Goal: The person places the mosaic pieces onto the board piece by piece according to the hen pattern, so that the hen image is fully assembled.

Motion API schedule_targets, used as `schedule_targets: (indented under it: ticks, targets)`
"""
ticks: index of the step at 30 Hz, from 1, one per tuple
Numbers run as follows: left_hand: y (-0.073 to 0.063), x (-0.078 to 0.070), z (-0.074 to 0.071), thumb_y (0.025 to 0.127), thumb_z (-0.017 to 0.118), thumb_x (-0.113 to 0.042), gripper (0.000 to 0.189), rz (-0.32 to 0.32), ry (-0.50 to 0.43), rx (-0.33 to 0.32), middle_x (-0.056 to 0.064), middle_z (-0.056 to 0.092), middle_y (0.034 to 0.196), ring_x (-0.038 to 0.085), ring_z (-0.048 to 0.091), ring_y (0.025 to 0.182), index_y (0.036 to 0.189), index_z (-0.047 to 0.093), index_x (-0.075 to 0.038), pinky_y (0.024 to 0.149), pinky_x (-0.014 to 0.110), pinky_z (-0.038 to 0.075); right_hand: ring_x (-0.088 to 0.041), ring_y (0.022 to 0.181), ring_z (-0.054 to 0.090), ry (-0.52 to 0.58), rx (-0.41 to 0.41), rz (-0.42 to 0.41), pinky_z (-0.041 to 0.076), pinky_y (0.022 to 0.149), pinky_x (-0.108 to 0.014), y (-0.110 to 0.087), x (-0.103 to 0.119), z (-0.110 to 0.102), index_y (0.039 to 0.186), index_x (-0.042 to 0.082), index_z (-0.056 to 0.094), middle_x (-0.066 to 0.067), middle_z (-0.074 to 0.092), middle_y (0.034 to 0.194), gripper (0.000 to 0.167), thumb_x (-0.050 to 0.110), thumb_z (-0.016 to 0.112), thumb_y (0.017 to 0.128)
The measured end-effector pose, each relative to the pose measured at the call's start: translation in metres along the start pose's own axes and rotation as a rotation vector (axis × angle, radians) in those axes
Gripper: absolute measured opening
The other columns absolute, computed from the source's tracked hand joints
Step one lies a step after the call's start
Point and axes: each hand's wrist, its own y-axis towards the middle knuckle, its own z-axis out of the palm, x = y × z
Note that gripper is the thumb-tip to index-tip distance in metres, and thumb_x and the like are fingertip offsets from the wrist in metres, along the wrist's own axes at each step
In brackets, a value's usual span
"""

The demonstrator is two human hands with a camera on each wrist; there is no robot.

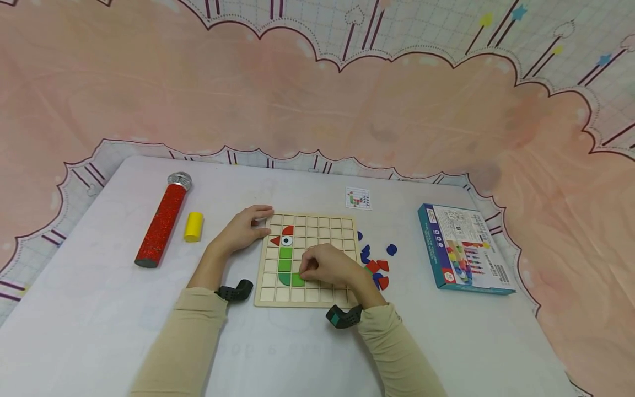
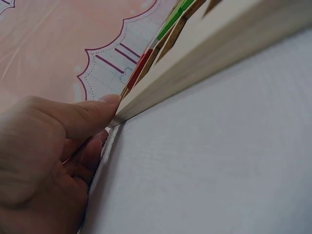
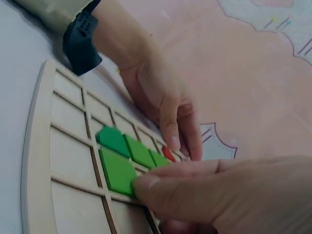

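Note:
A wooden grid board (image 1: 327,300) lies in front of me, with coloured tiles in its left columns. My right hand (image 1: 324,263) pinches a light green square tile (image 3: 117,170) at its corner, low over a cell. It sits beside a dark green rounded tile (image 3: 113,140). Above that run two more green squares (image 1: 285,259), a white eye tile (image 1: 286,240), a red triangle (image 1: 275,241) and a red rounded tile (image 1: 288,230). My left hand (image 1: 243,229) rests at the board's upper left corner, its thumb (image 2: 105,109) touching the edge.
Loose blue and red pieces (image 1: 383,266) lie just right of the board, some close under my right forearm. A small pattern card (image 1: 358,198) is behind the board. A box (image 1: 471,248) lies at the right; a red microphone (image 1: 163,220) and yellow cylinder (image 1: 193,226) are at the left.

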Motion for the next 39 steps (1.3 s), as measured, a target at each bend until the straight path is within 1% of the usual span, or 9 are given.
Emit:
schedule_targets:
  ticks: [5,11,14,19,23,26,29,34,39]
  targets:
    - [0.0,0.0,0.0,0.09,0.064,-0.012,0.053,-0.001,-0.001,0.0,0.008,0.037,0.151,0.036,0.043,0.127,0.14,0.047,-0.007,0.108,0.05,0.036,-0.007,0.072,0.052,-0.013,-0.02,-0.006,0.045,0.062,-0.017,0.0,0.0,0.001,0.076,0.021,0.067,0.008,0.058,0.082,0.01,0.02,0.074,0.083]
    - [-0.002,-0.001,0.0,0.09,0.063,-0.012,0.053,0.001,-0.002,0.001,0.008,0.036,0.151,0.036,0.043,0.127,0.14,0.046,-0.007,0.108,0.05,0.036,-0.008,0.077,0.054,0.034,-0.021,-0.002,0.047,0.068,-0.02,-0.001,-0.006,-0.004,0.083,0.022,0.067,0.009,0.06,0.084,0.007,0.023,0.074,0.083]
    - [-0.002,-0.001,0.0,0.09,0.063,-0.012,0.053,0.006,-0.001,0.001,0.008,0.036,0.151,0.036,0.044,0.127,0.14,0.046,-0.007,0.108,0.049,0.036,-0.01,0.082,0.055,0.063,-0.053,-0.001,0.049,0.073,-0.024,-0.006,-0.016,-0.015,0.091,0.021,0.068,0.008,0.062,0.089,0.009,0.022,0.073,0.084]
    - [-0.001,-0.001,0.001,0.09,0.063,-0.012,0.053,0.006,0.008,-0.002,0.007,0.036,0.151,0.035,0.045,0.125,0.141,0.046,-0.007,0.107,0.049,0.037,-0.016,0.091,0.055,0.111,-0.163,0.021,0.049,0.075,-0.028,-0.026,-0.042,-0.043,0.11,0.016,0.066,-0.002,0.062,0.102,0.027,0.019,0.072,0.084]
    - [-0.001,0.0,0.001,0.09,0.063,-0.012,0.054,0.0,0.01,-0.001,0.007,0.036,0.151,0.034,0.044,0.126,0.141,0.046,-0.008,0.108,0.049,0.037,-0.023,0.1,0.05,0.107,-0.202,0.109,0.049,0.08,-0.035,-0.044,-0.065,-0.059,0.124,0.015,0.059,-0.009,0.055,0.116,0.045,0.019,0.075,0.082]
    - [0.0,0.001,0.001,0.091,0.063,-0.012,0.054,0.001,0.013,0.001,0.007,0.036,0.151,0.035,0.044,0.126,0.141,0.046,-0.008,0.108,0.049,0.037,-0.028,0.11,0.045,0.069,-0.16,0.221,0.048,0.089,-0.043,-0.054,-0.08,-0.064,0.134,0.018,0.052,-0.012,0.046,0.127,0.061,0.023,0.078,0.079]
    - [0.0,0.001,0.001,0.091,0.063,-0.012,0.054,-0.001,0.014,0.003,0.007,0.036,0.151,0.035,0.044,0.127,0.141,0.046,-0.008,0.108,0.049,0.037,-0.032,0.118,0.039,0.035,-0.101,0.319,0.044,0.098,-0.05,-0.061,-0.089,-0.066,0.139,0.023,0.045,-0.015,0.038,0.132,0.075,0.027,0.082,0.074]
    - [0.0,0.003,0.0,0.09,0.063,-0.012,0.054,0.003,0.018,-0.001,0.008,0.036,0.151,0.035,0.044,0.127,0.141,0.046,-0.007,0.108,0.049,0.037,-0.034,0.119,0.036,-0.032,-0.097,0.352,0.04,0.101,-0.054,-0.062,-0.094,-0.065,0.143,0.023,0.041,-0.018,0.036,0.13,0.084,0.03,0.084,0.071]
    - [0.0,0.002,0.001,0.09,0.063,-0.012,0.053,0.013,0.015,-0.002,0.009,0.036,0.151,0.035,0.045,0.126,0.141,0.046,-0.007,0.108,0.049,0.037,-0.033,0.117,0.039,-0.057,-0.136,0.382,0.042,0.1,-0.051,-0.063,-0.097,-0.065,0.143,0.021,0.042,-0.019,0.035,0.131,0.078,0.027,0.081,0.075]
